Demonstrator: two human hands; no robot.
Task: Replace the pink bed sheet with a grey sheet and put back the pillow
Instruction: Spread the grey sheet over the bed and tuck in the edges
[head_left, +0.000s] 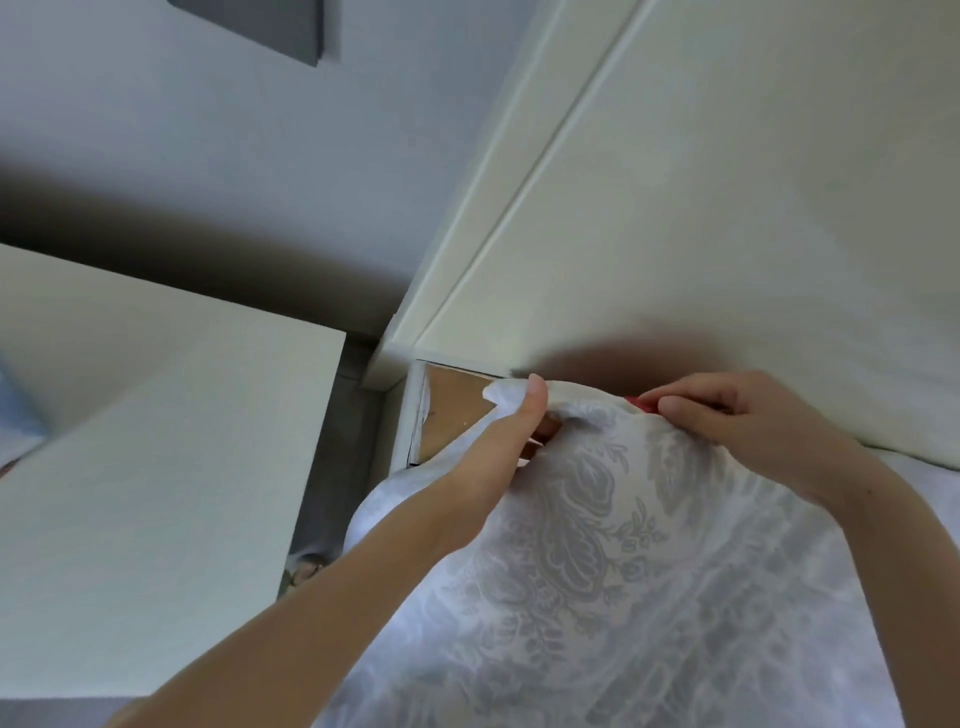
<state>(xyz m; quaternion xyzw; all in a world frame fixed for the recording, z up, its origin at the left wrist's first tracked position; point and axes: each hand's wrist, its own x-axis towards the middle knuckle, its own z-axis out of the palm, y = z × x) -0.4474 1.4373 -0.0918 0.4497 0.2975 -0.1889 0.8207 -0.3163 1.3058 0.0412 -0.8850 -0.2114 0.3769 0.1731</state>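
A pale grey sheet with a white floral pattern covers the mattress corner at the head of the bed. My left hand grips the sheet's edge at that corner, thumb on top and fingers curled underneath. My right hand pinches the same edge further right, against the white headboard. A small strip of red-pink fabric shows under the right fingers. Bare brown board of the bed base shows beyond the corner. No pillow is in view.
A white bedside cabinet stands close on the left, with a narrow gap of grey floor between it and the bed. The grey wall rises behind it.
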